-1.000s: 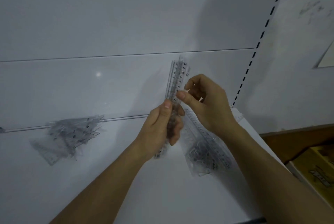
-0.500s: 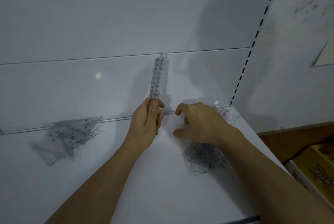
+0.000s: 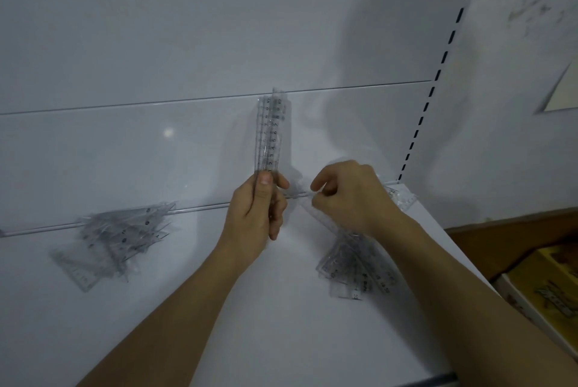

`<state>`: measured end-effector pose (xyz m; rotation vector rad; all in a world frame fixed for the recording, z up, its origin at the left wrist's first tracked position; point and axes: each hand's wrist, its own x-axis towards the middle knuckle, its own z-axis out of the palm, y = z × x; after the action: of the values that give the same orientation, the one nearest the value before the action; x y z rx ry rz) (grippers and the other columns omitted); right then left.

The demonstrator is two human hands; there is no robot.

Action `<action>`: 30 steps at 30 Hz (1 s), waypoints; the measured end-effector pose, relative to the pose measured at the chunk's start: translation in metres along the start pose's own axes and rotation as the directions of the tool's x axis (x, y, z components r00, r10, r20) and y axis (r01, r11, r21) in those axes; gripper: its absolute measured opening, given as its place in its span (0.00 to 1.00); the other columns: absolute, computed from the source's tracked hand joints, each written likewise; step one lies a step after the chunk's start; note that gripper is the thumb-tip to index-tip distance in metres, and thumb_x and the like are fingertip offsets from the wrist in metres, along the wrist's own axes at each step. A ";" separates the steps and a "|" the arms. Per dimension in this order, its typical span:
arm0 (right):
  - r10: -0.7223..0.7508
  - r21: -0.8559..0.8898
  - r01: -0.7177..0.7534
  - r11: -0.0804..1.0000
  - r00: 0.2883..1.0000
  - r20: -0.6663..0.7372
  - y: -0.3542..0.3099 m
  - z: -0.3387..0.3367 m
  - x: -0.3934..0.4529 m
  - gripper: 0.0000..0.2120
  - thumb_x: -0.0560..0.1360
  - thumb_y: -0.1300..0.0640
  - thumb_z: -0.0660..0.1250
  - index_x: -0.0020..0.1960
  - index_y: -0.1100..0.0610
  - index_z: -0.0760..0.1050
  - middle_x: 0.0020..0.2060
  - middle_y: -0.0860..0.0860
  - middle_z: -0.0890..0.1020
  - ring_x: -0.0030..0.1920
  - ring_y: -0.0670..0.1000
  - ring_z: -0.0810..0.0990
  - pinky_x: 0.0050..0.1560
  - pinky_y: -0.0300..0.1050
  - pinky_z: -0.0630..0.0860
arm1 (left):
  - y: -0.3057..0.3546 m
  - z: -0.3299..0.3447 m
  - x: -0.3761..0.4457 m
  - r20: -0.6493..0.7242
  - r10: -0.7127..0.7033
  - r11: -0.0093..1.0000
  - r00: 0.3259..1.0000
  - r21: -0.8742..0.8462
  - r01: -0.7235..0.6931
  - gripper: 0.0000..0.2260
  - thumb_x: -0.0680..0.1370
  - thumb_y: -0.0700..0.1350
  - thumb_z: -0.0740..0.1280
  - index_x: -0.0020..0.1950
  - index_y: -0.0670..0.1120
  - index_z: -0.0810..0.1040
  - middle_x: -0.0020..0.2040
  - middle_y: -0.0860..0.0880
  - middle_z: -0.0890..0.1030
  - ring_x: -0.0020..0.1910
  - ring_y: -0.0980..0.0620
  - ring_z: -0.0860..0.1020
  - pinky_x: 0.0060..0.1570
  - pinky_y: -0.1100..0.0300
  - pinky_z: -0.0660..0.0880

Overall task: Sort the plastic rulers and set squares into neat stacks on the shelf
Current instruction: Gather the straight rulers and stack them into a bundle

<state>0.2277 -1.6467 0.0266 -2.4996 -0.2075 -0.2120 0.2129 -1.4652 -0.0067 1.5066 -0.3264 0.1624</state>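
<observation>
My left hand [image 3: 256,208] is shut on a small bundle of clear plastic rulers [image 3: 270,133] and holds it upright in front of the white back panel. To the right of it, my right hand [image 3: 350,196] hovers low over a loose pile of clear rulers [image 3: 353,264] on the white shelf [image 3: 281,308]. Its thumb and forefinger pinch the far end of one clear ruler from that pile. A heap of clear set squares [image 3: 115,239] lies at the left of the shelf, near the back edge.
A slotted upright post [image 3: 438,74] marks the shelf's right end. Beyond it, lower down, sits a yellow cardboard box [image 3: 547,286]. The shelf's front edge [image 3: 438,382] runs along the bottom right.
My right hand left the held bundle, dropped onto the right pile, and now curls its fingers on one ruler. My left hand turned the bundle upright and keeps it there.
</observation>
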 end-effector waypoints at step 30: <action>0.058 -0.286 -0.008 0.958 0.985 0.164 0.011 0.002 0.001 0.24 0.68 0.42 0.77 0.59 0.49 0.75 0.49 0.47 0.77 0.50 0.50 0.76 0.49 0.47 0.75 | -0.002 0.001 -0.005 0.063 0.116 0.985 0.991 0.118 -0.123 0.19 0.76 0.69 0.61 0.49 0.55 0.75 0.34 0.54 0.73 0.33 0.52 0.70 0.35 0.53 0.69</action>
<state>0.2308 -1.6545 0.0187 -2.8087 -0.2178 -0.0114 0.2085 -1.4660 -0.0101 1.6150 -0.4594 0.2396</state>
